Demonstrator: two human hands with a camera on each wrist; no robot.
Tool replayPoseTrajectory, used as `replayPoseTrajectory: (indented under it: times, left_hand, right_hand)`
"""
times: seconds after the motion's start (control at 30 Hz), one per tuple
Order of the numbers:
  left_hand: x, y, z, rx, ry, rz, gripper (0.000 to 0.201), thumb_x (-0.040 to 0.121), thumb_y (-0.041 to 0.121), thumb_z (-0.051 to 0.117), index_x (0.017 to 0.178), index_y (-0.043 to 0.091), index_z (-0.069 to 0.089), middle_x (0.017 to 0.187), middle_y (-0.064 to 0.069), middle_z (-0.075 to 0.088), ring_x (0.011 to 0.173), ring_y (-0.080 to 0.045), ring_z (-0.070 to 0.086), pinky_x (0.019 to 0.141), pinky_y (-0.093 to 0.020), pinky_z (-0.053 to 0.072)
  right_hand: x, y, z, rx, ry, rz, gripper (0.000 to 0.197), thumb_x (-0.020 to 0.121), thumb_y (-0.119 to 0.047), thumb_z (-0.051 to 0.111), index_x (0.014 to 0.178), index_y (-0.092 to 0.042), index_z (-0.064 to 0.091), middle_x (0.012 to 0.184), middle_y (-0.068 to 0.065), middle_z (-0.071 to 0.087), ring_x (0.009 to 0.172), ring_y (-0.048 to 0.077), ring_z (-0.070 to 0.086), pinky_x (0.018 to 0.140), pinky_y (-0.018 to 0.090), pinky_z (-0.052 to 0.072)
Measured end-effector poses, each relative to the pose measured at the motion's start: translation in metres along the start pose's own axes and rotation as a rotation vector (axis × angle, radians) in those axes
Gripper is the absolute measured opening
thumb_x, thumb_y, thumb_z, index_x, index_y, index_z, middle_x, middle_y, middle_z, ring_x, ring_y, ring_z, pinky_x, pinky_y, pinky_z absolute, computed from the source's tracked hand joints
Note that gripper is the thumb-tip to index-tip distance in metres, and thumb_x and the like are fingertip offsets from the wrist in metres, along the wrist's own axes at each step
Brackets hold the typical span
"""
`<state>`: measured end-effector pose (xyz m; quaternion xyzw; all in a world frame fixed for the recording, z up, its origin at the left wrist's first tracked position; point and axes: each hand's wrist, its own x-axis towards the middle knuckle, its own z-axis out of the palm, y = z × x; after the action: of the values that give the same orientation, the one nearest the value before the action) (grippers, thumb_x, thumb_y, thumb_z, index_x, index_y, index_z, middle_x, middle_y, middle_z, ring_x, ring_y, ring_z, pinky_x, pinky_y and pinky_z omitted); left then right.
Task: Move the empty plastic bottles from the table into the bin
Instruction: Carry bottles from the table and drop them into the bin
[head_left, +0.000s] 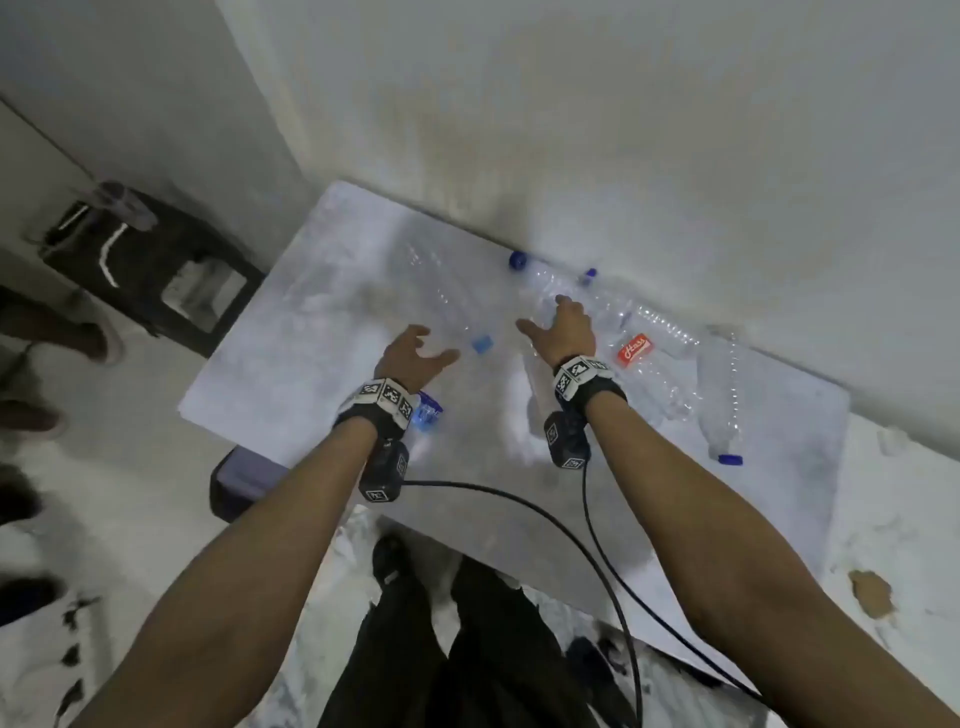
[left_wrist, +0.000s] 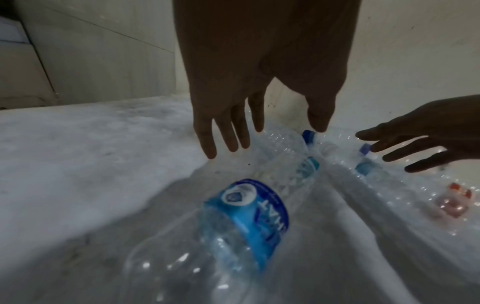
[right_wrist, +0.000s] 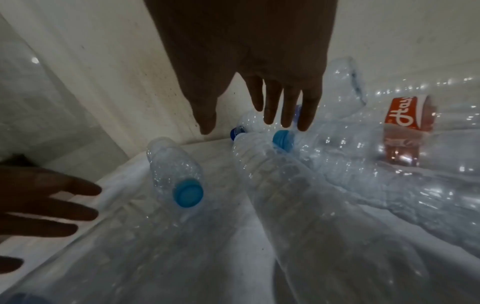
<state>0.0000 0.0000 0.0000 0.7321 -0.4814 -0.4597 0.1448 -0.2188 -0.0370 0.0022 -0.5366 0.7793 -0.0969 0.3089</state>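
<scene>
The empty plastic bottles (head_left: 649, 332) lie on their sides, scattered over the white counter (head_left: 291, 364), most crowded along the wall, one with a red label (head_left: 635, 349) among them and one blue-labelled bottle (left_wrist: 249, 218) nearest the person's left wrist. Clear, thin and capped, they should weigh next to nothing but roll and dent easily (the ribbed walls look slippery), so a wrap around the mid-body or a pinch at the neck under the cap looks safest. The left hand (head_left: 410, 358) hovers above a light-blue-capped bottle (right_wrist: 176, 174), fingers spread and holding nothing; the right hand (head_left: 563, 327) reaches toward the pile by the wall, fingers straight, also empty. A dark bin (head_left: 150, 260) stands on the floor left of the counter
</scene>
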Motion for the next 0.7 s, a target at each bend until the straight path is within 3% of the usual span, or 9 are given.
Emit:
replayPoseTrajectory:
  times: [0.1,0.27,0.4,0.47,0.57,0.7]
  left_hand:
    - [-0.003,-0.008,-0.005,0.103,-0.06,-0.062,0.075,0.075,0.049,0.073,0.137,0.02,0.043,0.141,-0.009,0.049,0.125,-0.027,0.052,0.103,-0.035,0.041]
    - [-0.009,-0.038,-0.005,0.223,-0.155,-0.138,0.098,0.06,0.056,0.081,0.141,0.021,0.038,0.141,-0.009,0.048,0.127,-0.026,0.05,0.108,-0.04,0.041]
    - [-0.012,-0.055,0.0,0.327,-0.197,-0.131,0.111,0.034,0.071,0.074,0.127,0.019,0.046,0.124,-0.008,0.057,0.114,-0.028,0.057,0.099,-0.042,0.048]
    - [-0.014,-0.059,0.001,0.346,-0.204,-0.123,0.099,0.038,0.067,0.079,0.118,0.017,0.051,0.118,-0.007,0.061,0.107,-0.028,0.061,0.095,-0.042,0.051]
    - [-0.018,-0.06,0.0,0.298,-0.198,-0.124,0.073,0.06,0.041,0.086,0.118,0.012,0.052,0.119,-0.009,0.063,0.105,-0.027,0.062,0.092,-0.036,0.051]
    - [-0.018,-0.056,-0.007,0.243,-0.189,-0.083,0.068,0.066,0.042,0.082,0.119,0.01,0.052,0.121,-0.01,0.063,0.108,-0.028,0.061,0.09,-0.034,0.049]
  right_hand:
    - [0.007,-0.003,0.001,-0.111,-0.046,0.035,0.083,0.083,-0.052,0.065,0.145,-0.009,0.032,0.145,0.014,0.042,0.132,0.034,0.04,0.103,0.046,0.04]
    - [0.012,0.002,0.018,-0.184,-0.087,0.024,0.083,0.079,-0.049,0.07,0.142,-0.008,0.034,0.144,0.018,0.041,0.132,0.036,0.039,0.103,0.049,0.041]
    - [0.009,0.008,0.031,-0.183,-0.107,0.05,0.078,0.08,-0.047,0.07,0.139,-0.009,0.035,0.142,0.019,0.042,0.127,0.037,0.044,0.1,0.047,0.042]
    - [0.006,0.012,0.035,-0.167,-0.123,0.074,0.078,0.079,-0.047,0.07,0.138,-0.01,0.034,0.14,0.018,0.046,0.125,0.037,0.047,0.099,0.045,0.044]
    - [0.0,0.017,0.036,-0.134,-0.146,0.119,0.083,0.078,-0.052,0.069,0.139,-0.007,0.035,0.138,0.016,0.05,0.126,0.035,0.049,0.102,0.045,0.045]
    - [-0.009,0.02,0.031,-0.048,-0.143,0.181,0.085,0.076,-0.055,0.069,0.137,-0.004,0.039,0.136,0.015,0.052,0.124,0.035,0.051,0.103,0.045,0.044]
